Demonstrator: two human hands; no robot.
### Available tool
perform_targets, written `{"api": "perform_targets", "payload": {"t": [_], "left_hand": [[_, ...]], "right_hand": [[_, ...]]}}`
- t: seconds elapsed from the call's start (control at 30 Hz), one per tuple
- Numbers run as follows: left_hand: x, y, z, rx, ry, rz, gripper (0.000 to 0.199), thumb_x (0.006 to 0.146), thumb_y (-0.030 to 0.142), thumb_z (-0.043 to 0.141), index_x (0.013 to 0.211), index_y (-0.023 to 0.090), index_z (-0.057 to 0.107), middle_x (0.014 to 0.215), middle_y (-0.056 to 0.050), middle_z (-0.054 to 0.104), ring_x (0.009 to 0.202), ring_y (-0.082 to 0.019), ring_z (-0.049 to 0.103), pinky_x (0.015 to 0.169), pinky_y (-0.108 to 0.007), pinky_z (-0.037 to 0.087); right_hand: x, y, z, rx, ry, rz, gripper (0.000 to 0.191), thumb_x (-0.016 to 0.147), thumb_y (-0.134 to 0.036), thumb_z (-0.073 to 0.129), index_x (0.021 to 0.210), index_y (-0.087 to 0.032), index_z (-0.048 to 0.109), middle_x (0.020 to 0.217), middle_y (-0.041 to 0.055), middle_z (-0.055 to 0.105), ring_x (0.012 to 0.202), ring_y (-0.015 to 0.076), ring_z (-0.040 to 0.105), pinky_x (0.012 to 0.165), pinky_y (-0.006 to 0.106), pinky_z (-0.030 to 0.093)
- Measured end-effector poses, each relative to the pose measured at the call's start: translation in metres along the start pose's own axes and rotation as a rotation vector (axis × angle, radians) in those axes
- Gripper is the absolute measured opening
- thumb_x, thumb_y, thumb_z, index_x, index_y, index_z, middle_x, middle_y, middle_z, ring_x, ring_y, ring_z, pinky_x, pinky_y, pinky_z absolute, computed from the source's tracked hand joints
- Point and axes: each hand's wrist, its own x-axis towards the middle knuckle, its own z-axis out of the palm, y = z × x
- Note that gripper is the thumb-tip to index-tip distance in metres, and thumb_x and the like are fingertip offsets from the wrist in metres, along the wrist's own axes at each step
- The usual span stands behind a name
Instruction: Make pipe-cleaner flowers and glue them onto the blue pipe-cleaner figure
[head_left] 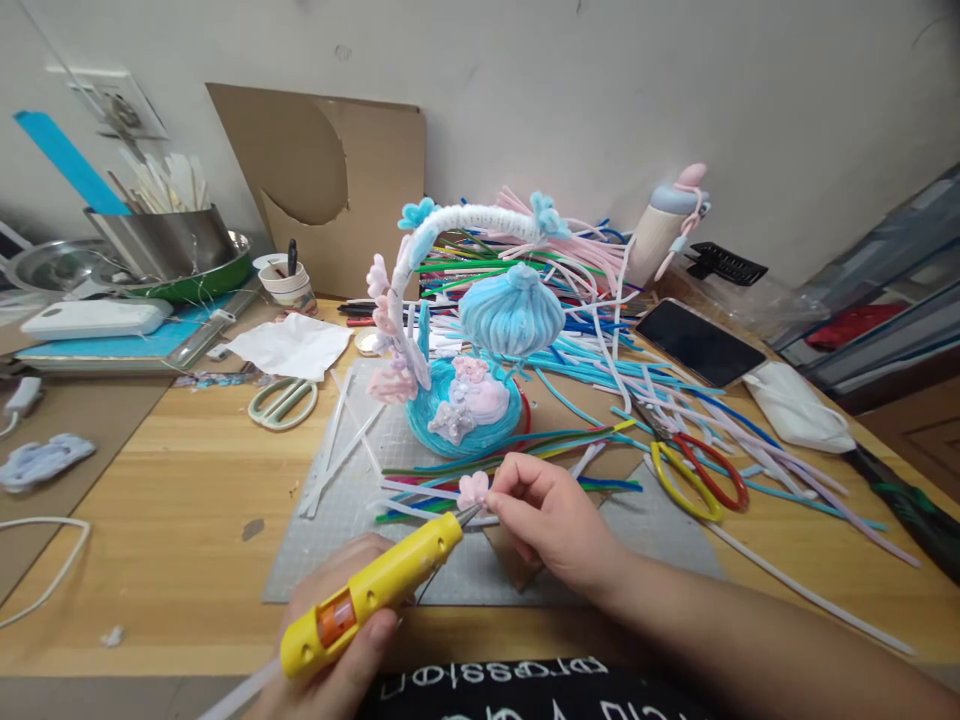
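My left hand (345,620) is wrapped round a yellow hot glue gun (375,590) with a glue stick coming out of its back end. Between the thumb and fingers of my right hand (559,520) is a small pink pipe-cleaner flower (473,490). The gun's nozzle tip is right at the flower's underside; whether they touch I cannot tell. Just beyond stands a pipe-cleaner lamp with a blue coiled base (427,425), a white curved arm (480,218) and a blue pleated shade (512,312). Pink flowers and a silvery star decorate it.
A grey cutting mat (300,560) with loose pipe cleaners lies under my hands. Red-and-yellow scissors (697,480), a phone (701,340) and a bottle (664,225) are on the right. Green-handled scissors (283,404), a tissue (292,345) and a metal pot (165,240) are on the left.
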Motion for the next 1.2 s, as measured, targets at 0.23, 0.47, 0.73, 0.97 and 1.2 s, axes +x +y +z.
{"api": "perform_targets", "payload": {"t": [0.23, 0.47, 0.73, 0.97, 1.2], "left_hand": [[-0.0018, -0.0044, 0.0003, 0.044, 0.089, -0.03, 0.037, 0.089, 0.052, 0.046, 0.073, 0.022, 0.061, 0.07, -0.003, 0.06, 0.07, -0.02, 0.057, 0.065, -0.03, 0.046], [-0.0021, -0.0059, -0.0026, 0.119, 0.101, -0.015, 0.035, 0.089, 0.047, 0.045, 0.072, 0.022, 0.063, 0.069, -0.003, 0.064, 0.068, -0.02, 0.059, 0.063, -0.029, 0.05], [0.0004, -0.0024, 0.001, 0.05, 0.082, -0.011, 0.036, 0.087, 0.051, 0.048, 0.068, 0.023, 0.061, 0.063, -0.002, 0.059, 0.061, -0.018, 0.055, 0.059, -0.028, 0.045], [0.0017, 0.0001, 0.0048, 0.007, 0.049, 0.001, 0.039, 0.089, 0.051, 0.046, 0.068, 0.022, 0.06, 0.064, -0.002, 0.056, 0.062, -0.018, 0.054, 0.062, -0.03, 0.043], [0.0006, -0.0024, 0.0053, 0.006, 0.131, -0.017, 0.035, 0.087, 0.051, 0.049, 0.069, 0.023, 0.061, 0.064, -0.002, 0.059, 0.063, -0.018, 0.055, 0.06, -0.028, 0.046]], "right_hand": [[-0.0028, -0.0021, 0.0016, -0.09, 0.0, -0.047, 0.024, 0.074, -0.033, 0.063, 0.065, -0.019, 0.046, 0.048, -0.009, 0.043, 0.037, 0.0035, 0.034, 0.036, 0.018, 0.025], [-0.0027, -0.0063, 0.0016, -0.043, 0.02, -0.018, 0.024, 0.072, -0.033, 0.063, 0.063, -0.019, 0.045, 0.047, -0.009, 0.042, 0.036, 0.0035, 0.034, 0.036, 0.018, 0.024], [-0.0011, -0.0028, -0.0007, 0.041, 0.029, -0.002, 0.026, 0.075, -0.036, 0.061, 0.066, -0.02, 0.042, 0.039, -0.0112, 0.04, 0.033, 0.0031, 0.03, 0.036, 0.016, 0.02], [-0.0011, -0.0044, 0.0011, -0.02, 0.035, -0.002, 0.029, 0.072, -0.037, 0.067, 0.064, -0.02, 0.045, 0.043, -0.0104, 0.04, 0.035, 0.0039, 0.032, 0.035, 0.018, 0.022], [-0.0016, -0.0023, 0.002, -0.07, 0.026, -0.009, 0.029, 0.072, -0.035, 0.068, 0.063, -0.02, 0.045, 0.047, -0.0089, 0.042, 0.037, 0.004, 0.033, 0.037, 0.019, 0.023]]}}
